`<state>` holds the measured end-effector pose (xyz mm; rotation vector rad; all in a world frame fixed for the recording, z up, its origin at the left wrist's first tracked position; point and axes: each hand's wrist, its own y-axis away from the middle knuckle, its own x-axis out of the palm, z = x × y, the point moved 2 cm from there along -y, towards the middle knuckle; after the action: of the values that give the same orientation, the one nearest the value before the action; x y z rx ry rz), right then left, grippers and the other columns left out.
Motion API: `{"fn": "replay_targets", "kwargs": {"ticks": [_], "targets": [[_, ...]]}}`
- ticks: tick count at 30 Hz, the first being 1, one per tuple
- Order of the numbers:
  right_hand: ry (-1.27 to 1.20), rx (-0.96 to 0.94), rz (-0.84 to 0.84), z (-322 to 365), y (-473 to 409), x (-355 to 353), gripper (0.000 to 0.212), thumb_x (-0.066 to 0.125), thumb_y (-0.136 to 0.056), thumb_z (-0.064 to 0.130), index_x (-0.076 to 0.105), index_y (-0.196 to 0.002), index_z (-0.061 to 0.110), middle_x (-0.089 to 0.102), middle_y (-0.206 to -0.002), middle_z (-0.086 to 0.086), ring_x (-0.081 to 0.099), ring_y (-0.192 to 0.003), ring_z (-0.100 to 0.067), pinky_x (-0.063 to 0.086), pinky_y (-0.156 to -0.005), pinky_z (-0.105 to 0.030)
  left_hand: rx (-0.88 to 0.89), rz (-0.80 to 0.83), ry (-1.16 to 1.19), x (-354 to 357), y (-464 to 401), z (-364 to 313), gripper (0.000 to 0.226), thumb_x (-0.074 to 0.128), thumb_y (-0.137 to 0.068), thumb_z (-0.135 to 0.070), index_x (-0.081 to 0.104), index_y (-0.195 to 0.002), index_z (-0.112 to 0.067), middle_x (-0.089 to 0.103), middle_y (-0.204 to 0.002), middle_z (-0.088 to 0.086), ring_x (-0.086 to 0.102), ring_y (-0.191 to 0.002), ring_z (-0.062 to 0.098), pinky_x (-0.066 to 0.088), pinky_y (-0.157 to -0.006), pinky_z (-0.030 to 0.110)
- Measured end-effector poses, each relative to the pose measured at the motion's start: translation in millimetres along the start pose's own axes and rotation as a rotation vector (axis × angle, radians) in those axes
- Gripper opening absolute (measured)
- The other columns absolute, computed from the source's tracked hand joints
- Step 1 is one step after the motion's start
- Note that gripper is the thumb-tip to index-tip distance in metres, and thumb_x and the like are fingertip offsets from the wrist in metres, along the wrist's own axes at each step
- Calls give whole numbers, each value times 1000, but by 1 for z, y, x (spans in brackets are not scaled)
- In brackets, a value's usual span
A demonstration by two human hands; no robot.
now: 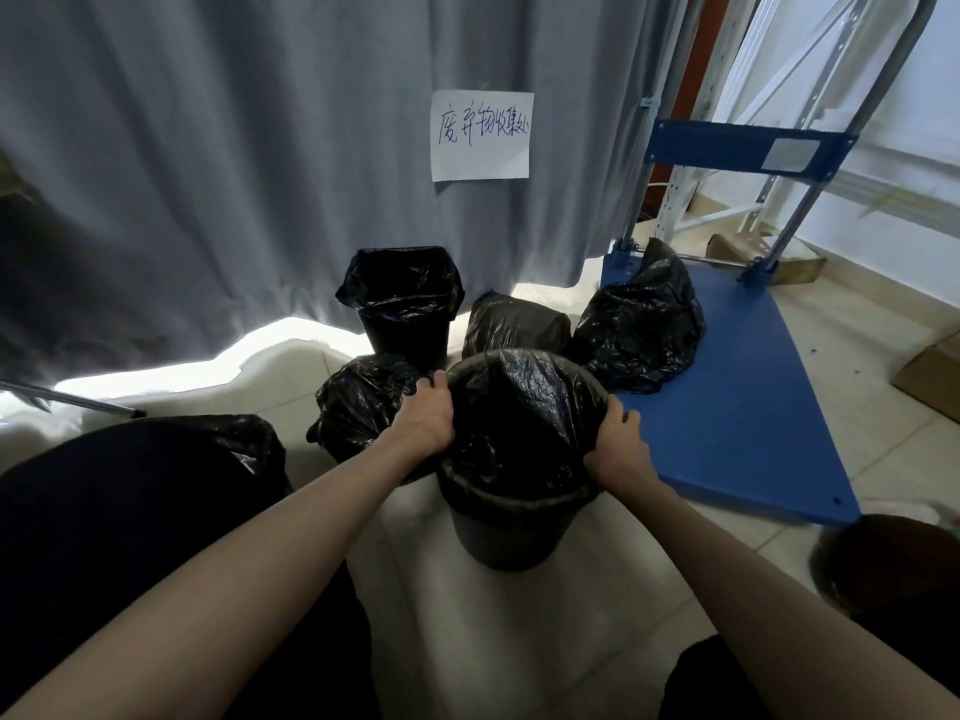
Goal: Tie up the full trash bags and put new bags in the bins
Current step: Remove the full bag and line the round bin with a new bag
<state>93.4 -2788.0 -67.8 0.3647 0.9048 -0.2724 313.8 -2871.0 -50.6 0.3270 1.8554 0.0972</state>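
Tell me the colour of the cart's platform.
Blue: the cart platform shows plainly in the head view, right of the bin.

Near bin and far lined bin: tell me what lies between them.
In the head view, a full black bag sits between the near bin and the far lined bin, beside the left hand.

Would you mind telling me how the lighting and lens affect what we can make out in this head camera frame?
Head view: strong backlight spills under the grey curtain and blows out the floor there; the black bags and the near bin lose detail in shadow, with only small glints on the plastic; wide-angle distortion bends the blue trolley and its handle; both hands, left and right, look fairly sharp.
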Motion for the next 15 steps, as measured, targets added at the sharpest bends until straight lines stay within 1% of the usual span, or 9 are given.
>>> {"fn": "replay_targets", "kwargs": {"ticks": [2,4,6,10,13,15], "targets": [[-6,36,56,-2,-2,2,89,60,-87,4,1,-153,16,28,-141,-24,46,-119,-48,40,-98,-52,-17,17,-4,2,2,-1,84,58,-89,-4,6,-154,-10,33,-142,23,44,-126,47,44,-101,48],[-11,54,76,-2,-1,3,97,61,-87,3,-7,-154,18,28,-145,-26,43,-124,-48,39,-101,-52,-31,21,14,4,4,-1,88,58,-89,-4,1,-156,-13,33,-143,23,41,-128,46,43,-103,49],[-29,52,52,-3,1,2,96,62,-85,3,-4,-154,19,32,-142,-25,45,-123,-46,40,-100,-51,-33,3,54,5,7,-1,89,60,-88,-5,3,-156,-15,35,-141,23,43,-126,45,42,-103,48],[-48,53,5,-4,3,-8,86,61,-84,5,9,-151,21,39,-137,-22,48,-118,-43,40,-97,-47,-10,8,94,0,10,-5,88,65,-83,-8,13,-154,-17,41,-136,21,47,-122,44,43,-101,44],[-40,35,-19,1,3,-22,86,60,-85,7,9,-152,21,39,-138,-21,48,-118,-43,41,-95,-46,18,-7,92,-15,11,-8,92,66,-81,-9,11,-155,-17,42,-134,19,48,-121,42,43,-101,43],[-47,2,-54,10,5,-34,86,60,-85,7,9,-152,21,39,-138,-20,48,-117,-43,41,-93,-45,46,-59,88,-32,13,-11,94,66,-81,-9,9,-156,-17,41,-134,19,48,-121,42,42,-100,42]]}}
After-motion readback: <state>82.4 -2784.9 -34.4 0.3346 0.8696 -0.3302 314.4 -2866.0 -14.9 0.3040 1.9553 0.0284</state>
